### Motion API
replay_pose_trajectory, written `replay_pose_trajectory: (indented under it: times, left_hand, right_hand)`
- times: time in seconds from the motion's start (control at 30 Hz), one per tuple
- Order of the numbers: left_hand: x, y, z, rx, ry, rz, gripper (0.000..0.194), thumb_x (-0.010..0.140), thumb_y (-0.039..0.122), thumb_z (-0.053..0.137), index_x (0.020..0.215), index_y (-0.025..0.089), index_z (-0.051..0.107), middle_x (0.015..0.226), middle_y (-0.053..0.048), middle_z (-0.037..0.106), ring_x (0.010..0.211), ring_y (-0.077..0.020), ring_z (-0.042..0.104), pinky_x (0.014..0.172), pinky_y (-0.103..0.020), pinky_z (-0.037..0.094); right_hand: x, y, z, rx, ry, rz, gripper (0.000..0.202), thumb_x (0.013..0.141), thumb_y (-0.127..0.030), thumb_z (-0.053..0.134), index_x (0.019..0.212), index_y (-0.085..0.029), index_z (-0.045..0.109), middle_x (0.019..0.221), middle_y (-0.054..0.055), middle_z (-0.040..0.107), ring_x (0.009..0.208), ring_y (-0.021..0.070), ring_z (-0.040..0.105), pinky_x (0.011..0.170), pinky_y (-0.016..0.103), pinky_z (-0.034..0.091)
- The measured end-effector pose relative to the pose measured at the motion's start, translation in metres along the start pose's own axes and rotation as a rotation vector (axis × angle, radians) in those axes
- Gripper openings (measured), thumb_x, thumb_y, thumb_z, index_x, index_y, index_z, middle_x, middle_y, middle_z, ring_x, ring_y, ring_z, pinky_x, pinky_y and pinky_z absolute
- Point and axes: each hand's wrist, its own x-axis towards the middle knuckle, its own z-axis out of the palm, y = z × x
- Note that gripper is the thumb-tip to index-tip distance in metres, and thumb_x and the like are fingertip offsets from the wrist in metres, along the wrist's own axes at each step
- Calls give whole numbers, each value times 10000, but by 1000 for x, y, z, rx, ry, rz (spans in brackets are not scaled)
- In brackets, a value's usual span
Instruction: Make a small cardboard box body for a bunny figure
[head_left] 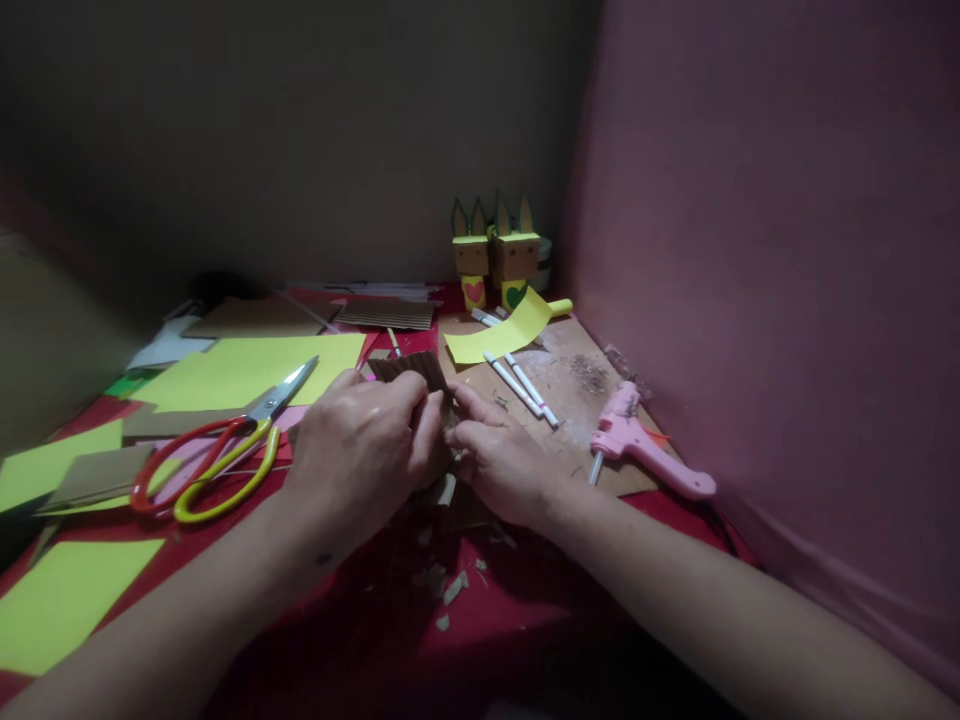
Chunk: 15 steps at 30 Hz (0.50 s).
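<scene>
Both my hands meet at the middle of the red-covered table. My left hand [367, 430] is closed on a piece of corrugated cardboard [411, 368], whose ridged brown edge shows above the knuckles. My right hand [499, 450] is closed on the same cardboard from the other side, fingertips close to the left ones. Most of the piece is hidden by the fingers. Small torn paper scraps [454, 588] lie on the cloth below. Left of my left hand rest scissors [259, 420] with one red and one yellow handle, blades partly apart.
A pink glue gun [637, 440] lies at the right on a cardboard sheet [570, 400], beside several white pens [517, 388] and a curled yellow strip [502, 335]. Two cardboard figures [472, 260] stand behind. Yellow paper [247, 370] spreads leftward. A pink wall [787, 300] bounds the right.
</scene>
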Motion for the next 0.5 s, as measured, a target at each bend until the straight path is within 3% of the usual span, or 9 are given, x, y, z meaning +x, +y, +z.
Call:
replay_pose_trajectory:
  times: [0.1, 0.23, 0.4, 0.5]
  left_hand:
    - [2, 1, 0, 38, -30, -2, 395, 967, 312, 346, 653, 211, 563, 532, -51, 557, 515, -208, 465, 576, -340, 333]
    - [7, 2, 1, 65, -96, -23, 401, 957, 319, 337, 685, 196, 606, 551, -71, 570, 559, -240, 516, 565, -341, 330]
    - [11, 0, 3, 41, -190, -110, 349, 932, 324, 371, 826, 167, 663, 661, -112, 640, 668, -285, 590, 586, -350, 360]
    - [12, 0, 3, -33, -217, -197, 313, 926, 345, 414, 928, 145, 654, 767, -142, 674, 781, -320, 630, 631, -368, 407]
  right_hand:
    - [-2, 0, -1, 30, -7, 14, 491, 561, -81, 520, 1009, -251, 626, 754, -45, 572, 634, 122, 455, 523, 227, 326]
    - [0, 3, -3, 127, -39, -8, 540, 510, -41, 554, 999, -262, 611, 825, -47, 598, 749, 136, 539, 600, 213, 414]
    - [3, 1, -10, 130, -182, -11, 823, 489, 18, 692, 1216, -332, 531, 1027, -43, 631, 936, 167, 613, 681, 215, 498]
    - [1, -1, -12, 8, -247, 12, 887, 507, -41, 816, 1267, -327, 461, 1060, -30, 625, 938, 181, 637, 746, 274, 548]
